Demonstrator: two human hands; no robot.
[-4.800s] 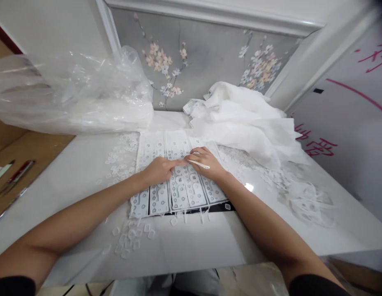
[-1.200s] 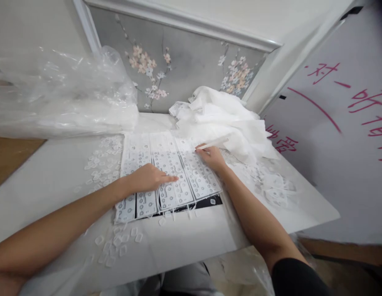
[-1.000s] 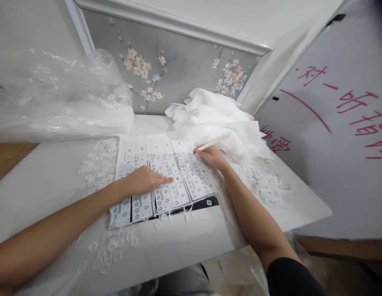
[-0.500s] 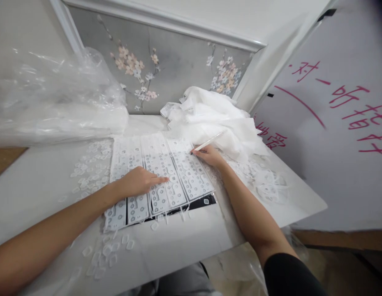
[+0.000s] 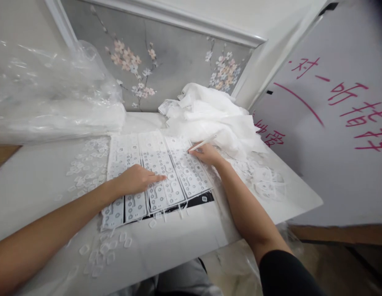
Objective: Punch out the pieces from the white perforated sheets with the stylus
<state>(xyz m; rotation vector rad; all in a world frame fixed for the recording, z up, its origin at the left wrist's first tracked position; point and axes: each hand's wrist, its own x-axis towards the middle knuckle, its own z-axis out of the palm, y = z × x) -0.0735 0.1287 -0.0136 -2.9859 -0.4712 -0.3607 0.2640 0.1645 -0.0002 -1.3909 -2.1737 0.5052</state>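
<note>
A sheet of white, die-cut film (image 5: 158,196) lies on the table, printed in strips with small rings, squares and curved outlines. Dark backing shows along its near edge. My left hand (image 5: 137,179) rests on the middle of the sheet, index finger stretched out and touching it, the other fingers partly curled. At the sheet's right side, my right hand (image 5: 208,154) is closed round a slim white pen-shaped tool (image 5: 205,141). Its dark tip points down at the sheet; whether it touches cannot be made out. Small clear square cut-outs (image 5: 104,246) are scattered beside the sheet.
Crumpled white film (image 5: 209,109) is heaped behind the sheet. Clear plastic wrap (image 5: 55,94) bulges at the back left. More scraps (image 5: 267,181) lie to the right. A framed flower picture (image 5: 178,57) leans behind; a whiteboard (image 5: 332,176) with red writing stands on the right.
The view has shifted slightly. The rear end of the pen-shaped tool has tipped a little lower and to the left. Both hands stay at about the same spots on the sheet.
</note>
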